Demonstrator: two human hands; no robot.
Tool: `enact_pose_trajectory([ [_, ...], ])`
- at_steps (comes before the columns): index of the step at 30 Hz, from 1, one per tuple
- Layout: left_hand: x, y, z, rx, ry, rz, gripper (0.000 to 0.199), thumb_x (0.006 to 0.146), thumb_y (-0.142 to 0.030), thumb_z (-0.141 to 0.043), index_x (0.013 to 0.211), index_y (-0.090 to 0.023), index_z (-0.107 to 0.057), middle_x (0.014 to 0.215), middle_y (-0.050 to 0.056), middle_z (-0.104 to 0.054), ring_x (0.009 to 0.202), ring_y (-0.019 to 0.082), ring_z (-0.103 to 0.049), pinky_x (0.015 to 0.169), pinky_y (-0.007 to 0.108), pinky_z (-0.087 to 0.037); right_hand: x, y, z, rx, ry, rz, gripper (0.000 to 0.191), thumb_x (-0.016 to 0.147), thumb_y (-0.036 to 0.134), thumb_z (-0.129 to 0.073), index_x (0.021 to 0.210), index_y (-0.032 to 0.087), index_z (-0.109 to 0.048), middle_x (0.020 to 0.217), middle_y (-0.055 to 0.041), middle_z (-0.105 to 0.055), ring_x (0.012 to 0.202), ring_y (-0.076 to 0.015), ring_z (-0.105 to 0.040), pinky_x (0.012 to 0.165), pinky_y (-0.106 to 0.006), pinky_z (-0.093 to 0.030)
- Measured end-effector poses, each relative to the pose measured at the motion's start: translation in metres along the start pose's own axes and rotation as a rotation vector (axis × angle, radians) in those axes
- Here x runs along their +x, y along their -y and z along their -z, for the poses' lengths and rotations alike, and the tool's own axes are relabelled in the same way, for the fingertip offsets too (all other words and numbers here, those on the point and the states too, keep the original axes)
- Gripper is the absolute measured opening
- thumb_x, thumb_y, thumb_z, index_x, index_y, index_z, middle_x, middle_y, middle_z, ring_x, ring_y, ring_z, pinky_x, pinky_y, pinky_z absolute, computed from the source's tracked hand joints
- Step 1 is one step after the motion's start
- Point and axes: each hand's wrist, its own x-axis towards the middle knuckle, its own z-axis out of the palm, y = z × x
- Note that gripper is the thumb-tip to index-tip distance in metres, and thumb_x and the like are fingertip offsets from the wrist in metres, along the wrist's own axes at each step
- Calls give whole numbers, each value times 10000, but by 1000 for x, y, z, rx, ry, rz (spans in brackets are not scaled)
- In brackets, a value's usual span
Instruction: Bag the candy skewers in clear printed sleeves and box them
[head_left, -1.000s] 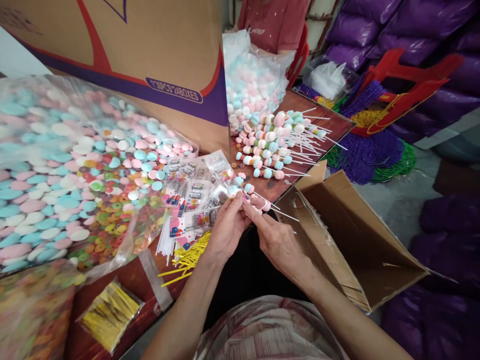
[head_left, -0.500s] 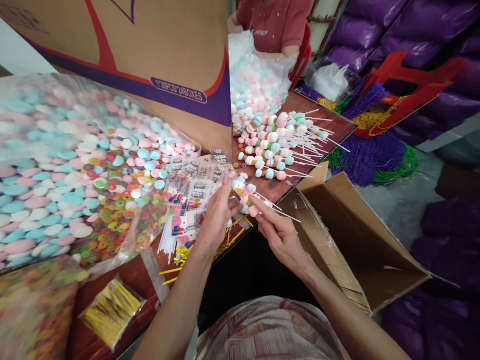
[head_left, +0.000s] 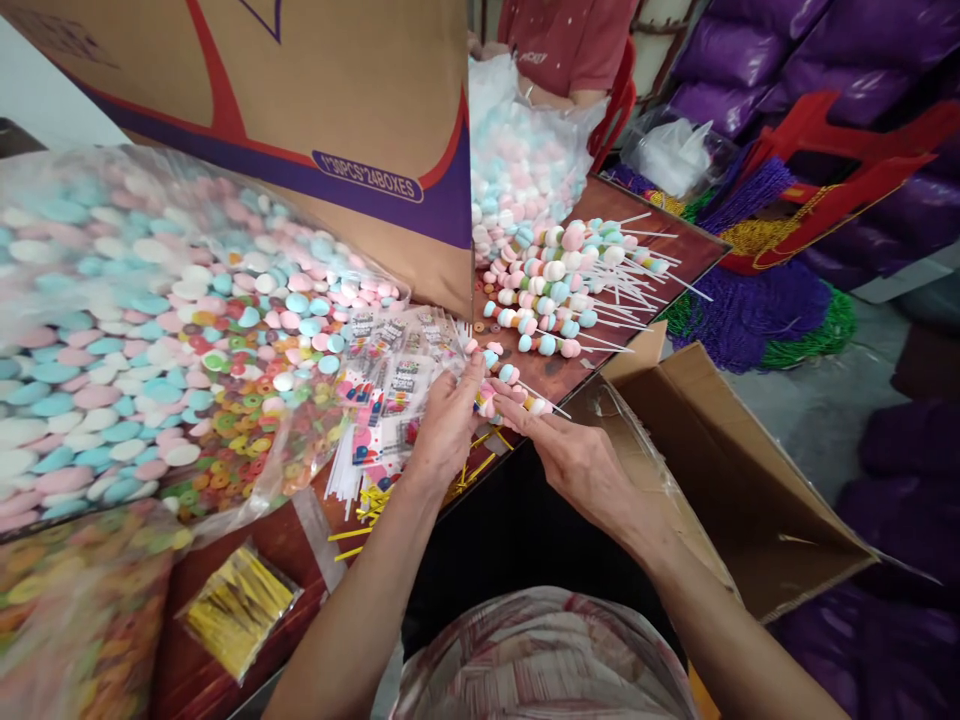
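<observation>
My left hand (head_left: pixel 448 420) and my right hand (head_left: pixel 566 450) meet at the table's near edge, both with closed fingers on a candy skewer (head_left: pixel 489 400) of pink and pale pieces, largely hidden by the fingers. Another skewer (head_left: pixel 510 374) with a white stick lies just beyond them. Printed clear bags (head_left: pixel 401 378) lie left of my left hand, above white sticks (head_left: pixel 344 467) and yellow ties (head_left: pixel 373 500). A pile of candy skewers (head_left: pixel 562 270) rests farther back, sticks pointing right.
A large carton (head_left: pixel 360 90) stands behind the loose marshmallows (head_left: pixel 97 380) and ring candies (head_left: pixel 247 430). An open cardboard box (head_left: pixel 720 470) is at the right, below table level. Across the table, a person in a red shirt (head_left: pixel 562 45) sits behind a marshmallow bag (head_left: pixel 525 150).
The view has shifted slightly. My hands stay together at the skewer, with the right hand's fingers now flatter over it; the skewer beyond shows more clearly.
</observation>
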Motion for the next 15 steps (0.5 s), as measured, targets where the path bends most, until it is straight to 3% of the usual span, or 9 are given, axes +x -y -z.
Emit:
enact_pose_trajectory([
  [3,-1,4,1,-25,14,34,350,747,-441,-779,744,-134,-611,655,16,-669,589,121,-653,599,229,-540,3,-1,-1,-50,3,6,610,930,42,-456,1464,336,-473,1074,-41,-753,884,-196,-735,768,-278,-605],
  [11,2,7,3,-226,-5,190,230,876,-358,-671,859,-134,-620,813,90,-736,797,212,-741,768,345,-599,-1,5,-25,-62,-55,12,569,962,45,-408,1502,225,-420,1103,-108,-722,905,-194,-721,736,-262,-595],
  [15,3,2,4,-266,-33,154,187,900,-331,-640,864,-150,-606,788,68,-728,860,233,-746,825,379,-592,-12,6,-23,16,-88,59,546,963,62,-445,1490,199,-424,1165,-109,-709,951,-187,-714,784,-258,-583],
])
